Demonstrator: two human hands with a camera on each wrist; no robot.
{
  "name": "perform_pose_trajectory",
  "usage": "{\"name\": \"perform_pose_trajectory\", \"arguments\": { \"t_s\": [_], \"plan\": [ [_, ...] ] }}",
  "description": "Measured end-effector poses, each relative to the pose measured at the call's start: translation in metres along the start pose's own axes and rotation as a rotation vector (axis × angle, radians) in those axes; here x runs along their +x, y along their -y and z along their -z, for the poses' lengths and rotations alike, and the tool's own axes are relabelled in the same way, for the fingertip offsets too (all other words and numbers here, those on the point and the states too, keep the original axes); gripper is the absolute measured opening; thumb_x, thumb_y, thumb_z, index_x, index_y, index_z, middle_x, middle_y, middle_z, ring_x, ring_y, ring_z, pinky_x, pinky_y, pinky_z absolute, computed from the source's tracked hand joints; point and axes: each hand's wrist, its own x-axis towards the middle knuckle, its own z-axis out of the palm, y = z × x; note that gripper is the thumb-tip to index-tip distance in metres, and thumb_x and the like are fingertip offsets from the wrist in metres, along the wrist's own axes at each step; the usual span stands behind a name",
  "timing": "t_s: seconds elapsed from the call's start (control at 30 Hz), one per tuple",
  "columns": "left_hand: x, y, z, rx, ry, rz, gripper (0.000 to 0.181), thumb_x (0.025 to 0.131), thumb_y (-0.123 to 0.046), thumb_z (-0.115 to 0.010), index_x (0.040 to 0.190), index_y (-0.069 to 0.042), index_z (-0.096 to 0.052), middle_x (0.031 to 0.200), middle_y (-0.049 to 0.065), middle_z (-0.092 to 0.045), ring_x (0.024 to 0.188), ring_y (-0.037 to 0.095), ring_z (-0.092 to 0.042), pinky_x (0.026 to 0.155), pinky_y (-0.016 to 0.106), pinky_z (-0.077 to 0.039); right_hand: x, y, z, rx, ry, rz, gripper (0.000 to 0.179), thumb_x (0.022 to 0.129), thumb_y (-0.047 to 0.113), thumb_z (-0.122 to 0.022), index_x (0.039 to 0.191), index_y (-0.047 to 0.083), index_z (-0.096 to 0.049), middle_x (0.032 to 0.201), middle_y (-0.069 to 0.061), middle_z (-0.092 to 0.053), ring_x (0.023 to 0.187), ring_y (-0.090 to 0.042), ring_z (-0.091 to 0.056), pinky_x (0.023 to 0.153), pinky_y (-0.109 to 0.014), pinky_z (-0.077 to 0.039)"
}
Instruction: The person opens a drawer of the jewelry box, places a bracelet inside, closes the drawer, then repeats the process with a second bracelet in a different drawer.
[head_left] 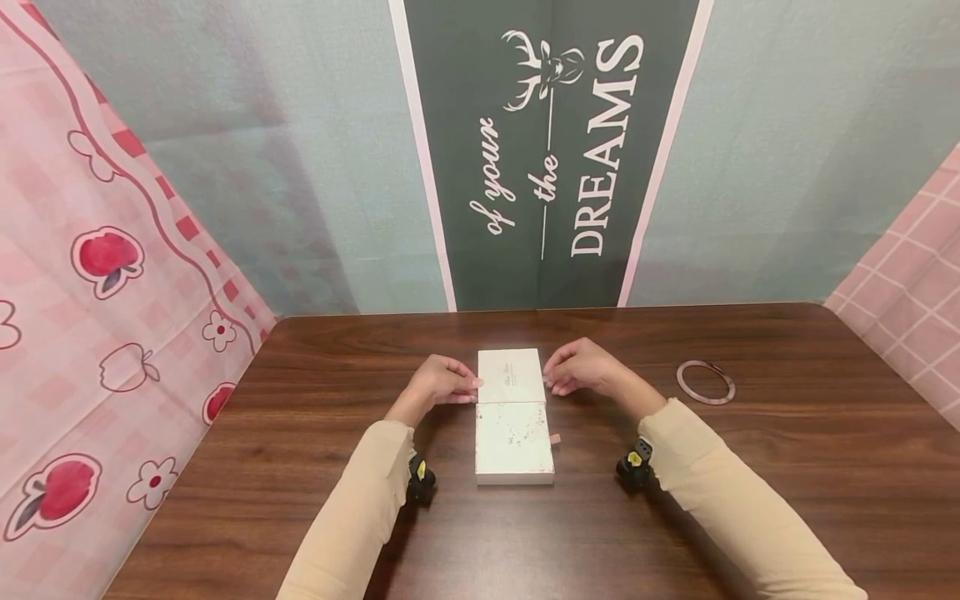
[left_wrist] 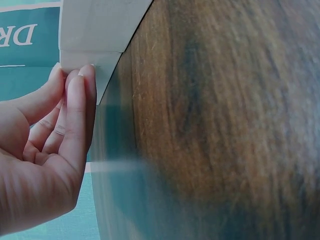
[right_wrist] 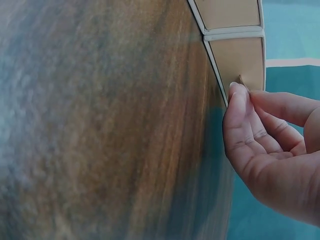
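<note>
Two white flat boxes lie end to end on the wooden table. The far box point(head_left: 510, 375) has small printed lettering on its lid; the near box point(head_left: 513, 437) carries a speckled pattern and a pinkish pull tab point(head_left: 555, 439) on its right side. At the far box's left side, my left hand point(head_left: 444, 381) grips the edge with thumb and fingertips. Opposite, my right hand point(head_left: 583, 367) pinches the small ribbon tab point(right_wrist: 241, 80) on that box's tan end face. Most of this tab is hidden by the fingers.
A pinkish ring point(head_left: 706, 382) lies on the table point(head_left: 787, 467) to the right, beyond the right forearm. Behind the table's back edge hangs a curtain point(head_left: 337, 167) with a dark lettered panel. Patterned pink cloth point(head_left: 112, 333) borders the left side.
</note>
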Motion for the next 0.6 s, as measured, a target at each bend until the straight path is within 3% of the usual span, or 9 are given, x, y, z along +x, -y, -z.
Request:
{"name": "perform_pose_trajectory", "arguments": {
  "t_s": [0.6],
  "plan": [
    [0.001,-0.0005,0.0,0.0,0.001,0.014,0.016,0.077,-0.005,-0.071,0.088,0.006,-0.063,0.075,0.013,-0.063,0.06,0.015,-0.062,0.067,0.029,-0.054,-0.0022,-0.0015,-0.0018,-0.02,-0.029,0.004,0.014,0.083,-0.009,-0.058,0.094,-0.017,-0.059,0.074,-0.018,-0.064,0.057,-0.019,-0.061,0.064,-0.035,-0.055]
  ]
}}
